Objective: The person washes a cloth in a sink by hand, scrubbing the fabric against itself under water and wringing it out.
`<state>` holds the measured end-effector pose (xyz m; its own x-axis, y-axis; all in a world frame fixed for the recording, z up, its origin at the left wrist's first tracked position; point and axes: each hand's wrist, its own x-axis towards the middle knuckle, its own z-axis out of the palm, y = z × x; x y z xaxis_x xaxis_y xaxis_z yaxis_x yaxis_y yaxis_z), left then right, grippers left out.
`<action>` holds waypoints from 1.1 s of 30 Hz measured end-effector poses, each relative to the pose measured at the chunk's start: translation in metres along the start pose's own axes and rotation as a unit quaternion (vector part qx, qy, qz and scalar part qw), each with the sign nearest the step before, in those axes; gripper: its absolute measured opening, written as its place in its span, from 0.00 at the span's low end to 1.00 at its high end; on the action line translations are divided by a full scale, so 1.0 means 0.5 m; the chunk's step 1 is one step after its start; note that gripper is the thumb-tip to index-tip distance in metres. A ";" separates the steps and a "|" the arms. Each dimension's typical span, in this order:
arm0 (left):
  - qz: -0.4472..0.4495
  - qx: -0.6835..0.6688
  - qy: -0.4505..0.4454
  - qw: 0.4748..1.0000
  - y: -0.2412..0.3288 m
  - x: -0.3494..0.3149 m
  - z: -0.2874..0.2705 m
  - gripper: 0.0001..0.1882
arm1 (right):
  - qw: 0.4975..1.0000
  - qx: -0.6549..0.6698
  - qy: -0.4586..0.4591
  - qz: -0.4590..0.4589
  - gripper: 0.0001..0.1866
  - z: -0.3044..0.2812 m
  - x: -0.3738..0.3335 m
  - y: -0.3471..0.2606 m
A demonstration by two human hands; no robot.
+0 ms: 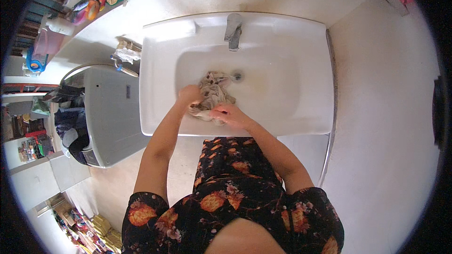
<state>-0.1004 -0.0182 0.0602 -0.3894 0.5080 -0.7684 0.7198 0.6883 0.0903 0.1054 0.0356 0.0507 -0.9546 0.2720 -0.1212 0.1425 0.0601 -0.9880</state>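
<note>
A crumpled, wet-looking beige cloth with a dark checked patch lies bunched in the left part of the white sink. At its left side my left hand is closed in a fist on the fabric. My right hand grips the cloth's near edge by the front of the basin, thumb and fingers bent around it. Some of the fabric is hidden under both hands. Just beyond the cloth's far right end is the round drain.
A grey metal faucet stands at the sink's back, its spout over the basin. To the left is a white washing machine with dark clothes piled at its far side. A shelf with bottles runs along the upper left.
</note>
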 end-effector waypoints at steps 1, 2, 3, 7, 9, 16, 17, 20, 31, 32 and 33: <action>-0.001 -0.070 -0.039 0.997 -0.007 -0.001 -0.011 0.26 | 0.998 0.013 -0.016 0.059 0.15 -0.008 0.000 0.001; 0.062 -0.310 -0.056 0.947 -0.035 -0.008 -0.003 0.25 | 0.992 0.029 -0.033 0.117 0.15 -0.018 0.002 -0.006; 0.123 -0.532 -0.066 0.835 -0.065 -0.023 0.010 0.25 | 0.983 0.042 -0.051 0.174 0.15 -0.027 0.002 -0.011; 0.174 -0.794 -0.102 0.574 -0.016 -0.129 -0.069 0.22 | 0.994 0.004 0.054 0.092 0.14 -0.054 -0.007 0.023; 0.165 -0.795 -0.090 0.576 0.006 -0.181 -0.123 0.22 | 0.988 0.032 0.104 0.107 0.11 -0.079 0.010 0.049; 0.237 -0.712 -0.100 0.654 0.036 -0.335 -0.243 0.20 | 0.980 0.145 0.136 -0.027 0.29 -0.132 0.072 -0.042; 0.246 -0.700 -0.095 0.664 0.028 -0.338 -0.251 0.20 | 0.976 0.199 0.086 -0.028 0.30 -0.133 0.078 -0.088; 0.210 -0.637 -0.055 0.740 0.031 -0.330 -0.270 0.27 | 0.939 0.344 -0.025 -0.001 0.31 -0.150 0.096 -0.161; 0.143 0.060 0.024 0.988 -0.042 -0.001 -0.024 0.14 | 0.876 0.421 0.198 0.127 0.10 -0.239 0.032 -0.073; 0.163 -0.153 0.044 0.974 -0.049 0.010 0.003 0.15 | 0.862 0.429 0.231 0.143 0.11 -0.253 0.022 -0.038; 0.172 -0.361 0.061 0.914 -0.071 0.019 0.034 0.15 | 0.871 0.395 0.250 0.151 0.11 -0.266 0.015 -0.015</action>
<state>-0.1201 -0.0466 0.0388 -0.3049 0.7818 -0.5439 0.2608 0.6178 0.7419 0.1319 0.1648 0.0700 -0.6426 0.5576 -0.5256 -0.0450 -0.7122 -0.7005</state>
